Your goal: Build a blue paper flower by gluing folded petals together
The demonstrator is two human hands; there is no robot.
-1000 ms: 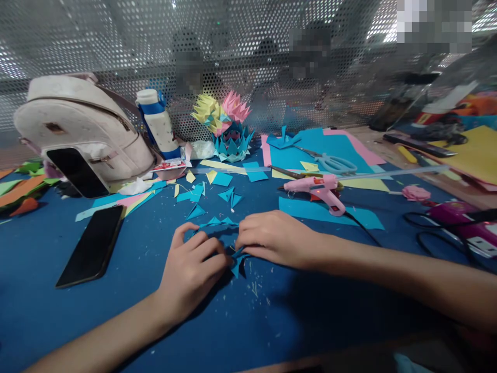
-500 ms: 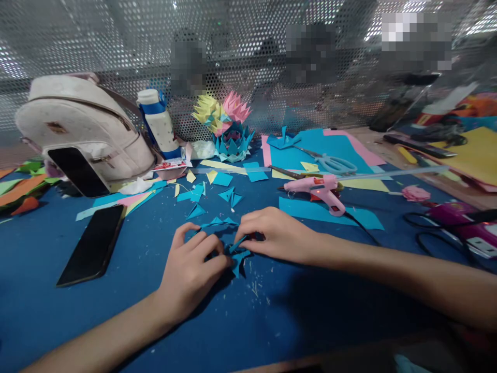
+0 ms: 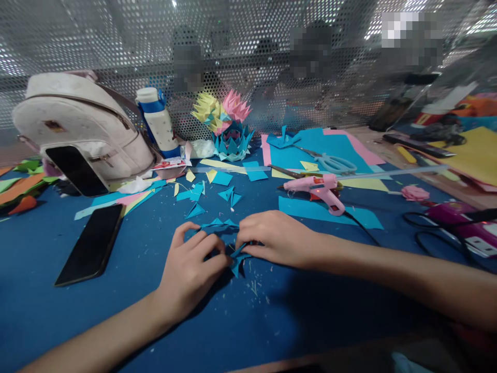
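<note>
Both hands work at a ring of folded blue paper triangles (image 3: 219, 225) low over the blue table. My left hand (image 3: 196, 259) curls over the ring's left side, its fingers closed on the folded paper. My right hand (image 3: 274, 237) pinches the ring at its right front, where a pointed blue piece (image 3: 237, 263) sticks out towards me. Fingers hide much of the ring. Just beyond it lie a loose blue triangle (image 3: 195, 210) and a folded blue piece (image 3: 230, 196). A pink hot glue gun (image 3: 316, 185) rests on its side past my right hand.
A black phone (image 3: 91, 243) lies at left, before a white backpack (image 3: 83, 124) and a bottle (image 3: 159, 122). Pointed paper flowers (image 3: 233, 137) stand at the back. Scissors (image 3: 334, 163) lie on blue sheets (image 3: 341, 147). The glue gun's cord (image 3: 363, 228) runs right, towards a magenta power strip (image 3: 464, 223).
My right hand has shifted slightly down, its fingers closing in on the front of the paper ring. My left hand stays nearly still.
</note>
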